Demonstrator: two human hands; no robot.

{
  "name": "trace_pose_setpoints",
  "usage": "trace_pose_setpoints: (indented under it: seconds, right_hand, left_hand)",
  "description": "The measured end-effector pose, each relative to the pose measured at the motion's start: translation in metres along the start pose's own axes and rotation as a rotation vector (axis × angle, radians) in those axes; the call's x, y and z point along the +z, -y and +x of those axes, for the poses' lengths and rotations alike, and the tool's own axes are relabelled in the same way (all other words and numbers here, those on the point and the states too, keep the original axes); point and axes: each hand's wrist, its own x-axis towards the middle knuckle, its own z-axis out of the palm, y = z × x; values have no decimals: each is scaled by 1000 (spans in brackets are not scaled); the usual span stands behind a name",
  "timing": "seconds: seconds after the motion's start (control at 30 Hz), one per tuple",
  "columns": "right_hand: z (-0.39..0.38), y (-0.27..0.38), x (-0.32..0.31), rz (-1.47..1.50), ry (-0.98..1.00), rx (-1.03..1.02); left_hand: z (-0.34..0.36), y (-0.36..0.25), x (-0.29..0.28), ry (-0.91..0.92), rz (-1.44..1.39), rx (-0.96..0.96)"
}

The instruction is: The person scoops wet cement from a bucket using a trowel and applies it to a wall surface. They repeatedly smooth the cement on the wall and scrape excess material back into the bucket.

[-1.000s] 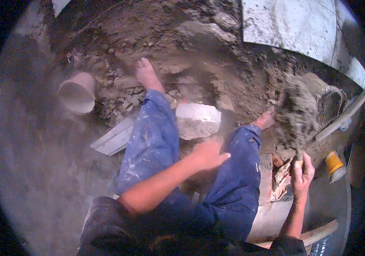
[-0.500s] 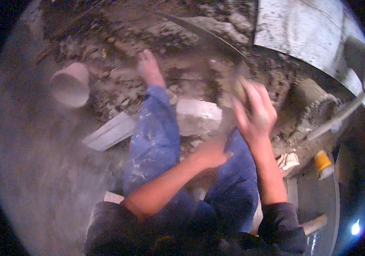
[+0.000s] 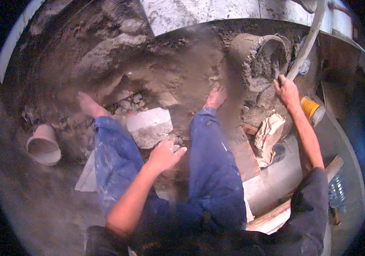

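The right hand (image 3: 287, 90) is closed around a pale pole (image 3: 308, 42) that rises beside the mortar-caked bucket (image 3: 261, 59) at the upper right. The left hand (image 3: 164, 154) hangs loosely curled, grasping nothing, between the knees, just below a grey block (image 3: 149, 126) lying in the dirt. A pipe end (image 3: 44, 145) lies well to the left.

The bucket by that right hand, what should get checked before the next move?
1. Right hand at the bucket rim: ok.
2. What the fingers grip, rim or the pale hose: cannot tell.
3. Bucket upright: not ok, it tilts.
4. Left hand by the grey block, holding nothing: ok.
5. Bare foot apart from bucket: ok.
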Motion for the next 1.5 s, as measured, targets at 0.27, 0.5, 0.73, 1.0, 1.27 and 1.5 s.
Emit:
trace_pose_setpoints:
  seconds: [0.27,0.5,0.73,1.0,1.27,1.5]
  right_hand:
    - [-24,61,57,755,-173,46]
    - [-60,70,78,1419,22,312]
    - [-118,38,82,758,-353,112]
    - [-167,103,-39,941,190,3]
    - [-55,365,-113,629,-76,-906]
    - [-2,534,-89,264,-468,-957]
  left_hand:
    - [9,-7,14,21,38,-64]
    - [19,-6,16,26,21,-117]
    - [17,-6,20,-36,-37,-110]
    - [-11,13,8,20,39,-3]
    - [-17,22,-14,-56,-155,104]
    - [-15,10,-10,-75,-216,198]
